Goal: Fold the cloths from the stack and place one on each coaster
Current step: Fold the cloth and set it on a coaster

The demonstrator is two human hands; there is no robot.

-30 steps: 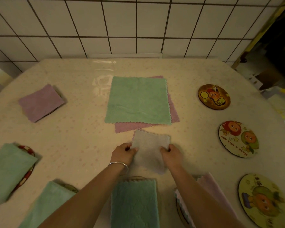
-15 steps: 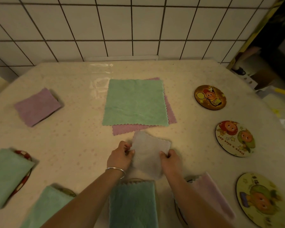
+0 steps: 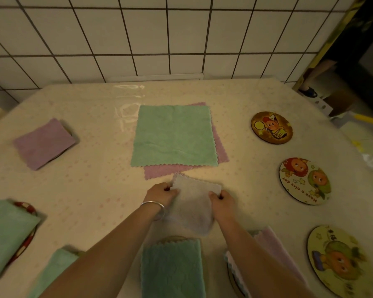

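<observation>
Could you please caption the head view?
Both hands fold a white cloth below the stack; three coasters bare.

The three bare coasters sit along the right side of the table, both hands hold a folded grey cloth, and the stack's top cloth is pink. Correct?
Not quite. The head view shows the top cloth of the stack is green; a pink one lies under it. The rest holds: three bare coasters on the right, left hand and right hand holding the grey cloth.
</observation>
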